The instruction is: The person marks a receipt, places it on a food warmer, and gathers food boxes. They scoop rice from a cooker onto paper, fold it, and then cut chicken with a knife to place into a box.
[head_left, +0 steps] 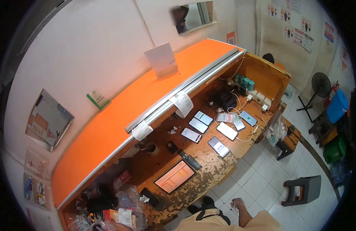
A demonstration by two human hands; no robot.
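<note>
My right hand (238, 203) hangs beside my body over the tiled floor. Its fingers look loosely bent and apart, with nothing clear in them. At the bottom left edge, a little of my left hand (122, 227) shows by a heap of clear plastic bags (131, 200) and a white printed paper (125, 216); its fingers are hidden. On the worn wooden desk lie a tablet (175, 176) with an orange screen and a black remote control (189, 160). Several phones are farther along, among them a lit white-screened phone (227, 131) and a dark-edged phone (218, 147).
An orange counter shelf (120, 111) runs above the desk, with receipts (181, 103) hanging from its edge. Chargers (258, 98) and cables crowd the far end. On the floor stand a grey stool (302, 190), a wooden stool (287, 136) and a fan (321, 85).
</note>
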